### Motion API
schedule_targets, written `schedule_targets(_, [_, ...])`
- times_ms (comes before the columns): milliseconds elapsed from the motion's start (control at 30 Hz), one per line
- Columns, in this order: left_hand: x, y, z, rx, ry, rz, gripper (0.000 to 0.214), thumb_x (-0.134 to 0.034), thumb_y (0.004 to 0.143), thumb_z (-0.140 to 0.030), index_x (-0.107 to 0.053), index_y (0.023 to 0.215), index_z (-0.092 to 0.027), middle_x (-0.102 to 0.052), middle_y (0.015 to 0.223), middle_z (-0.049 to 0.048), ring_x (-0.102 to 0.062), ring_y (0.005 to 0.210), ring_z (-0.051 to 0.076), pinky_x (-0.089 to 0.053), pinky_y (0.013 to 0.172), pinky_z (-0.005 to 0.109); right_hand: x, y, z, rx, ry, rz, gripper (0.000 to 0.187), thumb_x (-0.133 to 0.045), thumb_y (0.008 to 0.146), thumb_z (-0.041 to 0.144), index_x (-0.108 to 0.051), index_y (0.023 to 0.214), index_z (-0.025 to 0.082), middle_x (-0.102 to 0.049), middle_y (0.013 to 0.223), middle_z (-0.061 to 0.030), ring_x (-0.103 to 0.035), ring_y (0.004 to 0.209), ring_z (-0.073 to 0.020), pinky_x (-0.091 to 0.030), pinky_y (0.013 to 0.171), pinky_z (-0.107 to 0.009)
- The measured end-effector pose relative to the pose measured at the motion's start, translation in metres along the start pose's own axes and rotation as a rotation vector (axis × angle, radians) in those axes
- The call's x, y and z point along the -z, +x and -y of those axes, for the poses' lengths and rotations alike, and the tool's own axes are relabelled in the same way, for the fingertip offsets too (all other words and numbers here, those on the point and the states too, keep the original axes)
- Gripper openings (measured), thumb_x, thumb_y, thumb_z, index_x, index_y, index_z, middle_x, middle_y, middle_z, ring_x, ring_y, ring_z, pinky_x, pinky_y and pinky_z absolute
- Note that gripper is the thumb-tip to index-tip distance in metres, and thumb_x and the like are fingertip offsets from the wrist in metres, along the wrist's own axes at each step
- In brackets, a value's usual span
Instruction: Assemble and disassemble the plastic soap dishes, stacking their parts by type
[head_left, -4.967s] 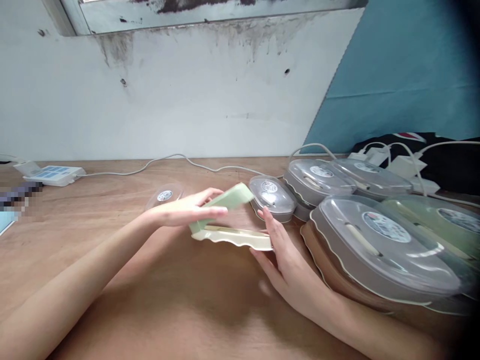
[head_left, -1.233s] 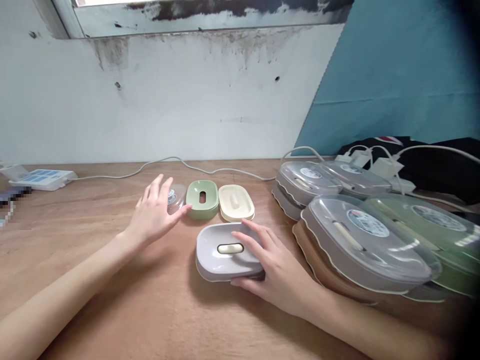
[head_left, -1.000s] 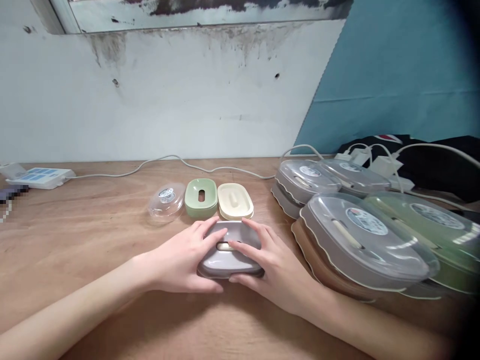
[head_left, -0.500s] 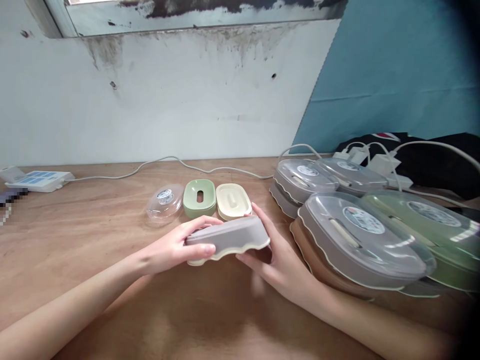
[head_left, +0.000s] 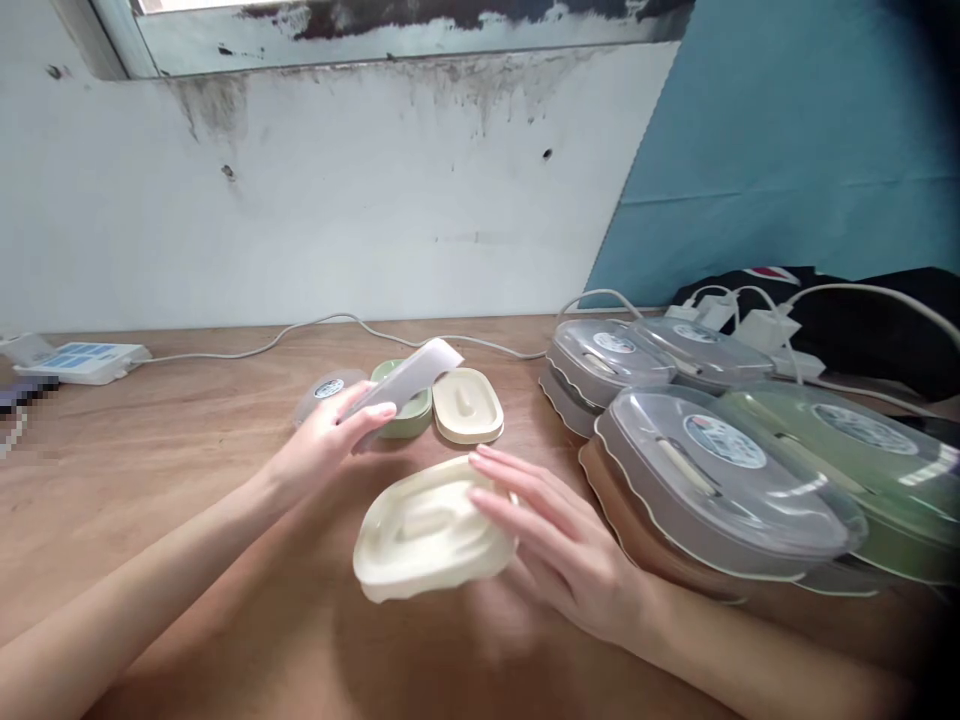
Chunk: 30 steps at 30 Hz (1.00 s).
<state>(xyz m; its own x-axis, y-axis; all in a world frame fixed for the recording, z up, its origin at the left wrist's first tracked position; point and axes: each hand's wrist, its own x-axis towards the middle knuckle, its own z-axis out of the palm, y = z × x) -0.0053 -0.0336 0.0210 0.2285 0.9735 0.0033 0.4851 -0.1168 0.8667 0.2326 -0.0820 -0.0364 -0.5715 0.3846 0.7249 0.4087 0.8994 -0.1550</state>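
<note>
My left hand (head_left: 330, 432) is closed on a grey plastic tray part (head_left: 409, 376), lifted and tilted above the table. My right hand (head_left: 559, 540) holds a cream scalloped tray (head_left: 427, 530) by its right side, fingers stretched under and along its edge; the tray is tipped toward me just over the wood. Behind them lie a small green dish (head_left: 411, 416), partly hidden by the grey part, a small cream dish (head_left: 468, 404) and a clear lid (head_left: 324, 390) with a round sticker.
Stacks of larger lidded trays (head_left: 720, 480) crowd the table's right side, with white cables and chargers (head_left: 757, 325) behind them. A white power strip (head_left: 82, 360) sits far left, its cord (head_left: 300, 330) running along the wall. Wooden tabletop (head_left: 165, 460) stretches left.
The grey part and the cream tray, held together half a second ago, have come apart: my left hand lifted the grey part up and left, my right hand kept the cream tray.
</note>
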Motion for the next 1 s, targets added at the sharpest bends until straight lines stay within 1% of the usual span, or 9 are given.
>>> schedule_targets(100, [0.004, 0.017, 0.001, -0.003, 0.57, -0.256, 0.057, -0.041, 0.077, -0.061, -0.047, 0.122, -0.025, -0.044, 0.125, 0.0089, -0.053, 0.103, 0.028, -0.044, 0.083, 0.039, 0.001, 0.006, 0.005, 0.215, -0.023, 0.084, 0.027, -0.052, 0.085, 0.012, -0.059, 0.111, 0.013, -0.061, 0.112, -0.0138, -0.052, 0.108, -0.0249, -0.049, 0.082, -0.037])
schedule_targets(167, [0.001, 0.032, 0.003, 0.088, 0.862, -0.295, 0.057, -0.034, 0.081, -0.061, -0.043, 0.127, -0.028, -0.038, 0.129, 0.0124, -0.05, 0.109, 0.032, -0.043, 0.085, 0.044, -0.001, 0.008, 0.008, 0.291, -0.014, 0.134, 0.023, -0.056, 0.084, 0.018, -0.061, 0.106, 0.015, -0.065, 0.101, -0.0097, -0.057, 0.094, -0.0207, -0.049, 0.073, -0.031])
schedule_targets(233, [-0.005, 0.046, 0.005, 0.141, 0.982, -0.284, 0.059, -0.03, 0.083, -0.061, -0.046, 0.127, -0.025, -0.042, 0.122, 0.0171, -0.048, 0.109, 0.038, -0.043, 0.082, 0.047, -0.003, 0.008, 0.01, 0.289, -0.01, 0.181, 0.022, -0.058, 0.084, 0.023, -0.061, 0.104, 0.016, -0.066, 0.09, -0.0065, -0.058, 0.082, -0.0171, -0.046, 0.064, -0.028])
schedule_targets(367, [-0.014, 0.064, 0.006, 0.117, 1.043, -0.24, 0.072, -0.027, 0.08, -0.069, -0.055, 0.119, -0.016, -0.047, 0.112, 0.0218, -0.049, 0.104, 0.041, -0.044, 0.079, 0.05, -0.008, 0.004, 0.009, 0.226, -0.02, 0.24, 0.027, -0.058, 0.083, 0.036, -0.06, 0.102, 0.017, -0.063, 0.083, -0.0041, -0.052, 0.069, -0.014, -0.04, 0.059, -0.027])
schedule_targets(533, [-0.015, 0.065, 0.005, -0.018, 1.112, -0.138, 0.079, -0.02, 0.081, -0.072, -0.059, 0.113, -0.011, -0.049, 0.114, 0.0232, -0.049, 0.104, 0.04, -0.041, 0.081, 0.05, -0.01, 0.001, 0.007, 0.172, -0.015, 0.262, 0.034, -0.056, 0.083, 0.043, -0.057, 0.105, 0.017, -0.062, 0.089, -0.0061, -0.051, 0.073, -0.0149, -0.039, 0.065, -0.029])
schedule_targets(600, [-0.013, 0.065, 0.007, -0.135, 1.148, -0.097, 0.072, -0.028, 0.083, -0.066, -0.053, 0.121, -0.01, -0.042, 0.127, 0.0234, -0.039, 0.117, 0.04, -0.034, 0.092, 0.051, -0.01, 0.001, 0.007, 0.12, 0.002, 0.305, 0.036, -0.055, 0.083, 0.044, -0.056, 0.107, 0.018, -0.061, 0.094, -0.0078, -0.052, 0.08, -0.0165, -0.04, 0.07, -0.03])
schedule_targets(700, [-0.009, 0.068, 0.012, -0.331, 1.17, 0.025, 0.06, -0.04, 0.086, -0.054, -0.042, 0.13, -0.014, -0.033, 0.139, 0.0155, -0.028, 0.128, 0.03, -0.023, 0.104, 0.042, -0.008, 0.003, 0.007, 0.056, 0.05, 0.409, 0.042, -0.054, 0.083, 0.042, -0.052, 0.116, 0.016, -0.057, 0.112, -0.0118, -0.049, 0.104, -0.0216, -0.038, 0.085, -0.036])
schedule_targets(833, [-0.004, 0.07, 0.017, -0.429, 1.164, 0.148, 0.051, -0.039, 0.088, -0.045, -0.04, 0.13, -0.015, -0.047, 0.131, 0.0106, -0.047, 0.114, 0.024, -0.032, 0.098, 0.036, -0.006, 0.005, 0.007, -0.004, 0.1, 0.491, 0.045, -0.051, 0.083, 0.035, -0.047, 0.122, 0.014, -0.047, 0.129, -0.0143, -0.033, 0.124, -0.0233, -0.027, 0.101, -0.039])
schedule_targets(1000, [-0.011, 0.067, 0.015, -0.447, 1.187, 0.127, 0.046, -0.047, 0.084, -0.037, -0.047, 0.122, -0.011, -0.05, 0.125, 0.0145, -0.052, 0.107, 0.027, -0.038, 0.09, 0.037, -0.007, 0.005, 0.007, -0.075, 0.13, 0.527, 0.049, -0.053, 0.082, 0.035, -0.045, 0.125, 0.014, -0.045, 0.131, -0.012, -0.03, 0.125, -0.0234, -0.025, 0.103, -0.039])
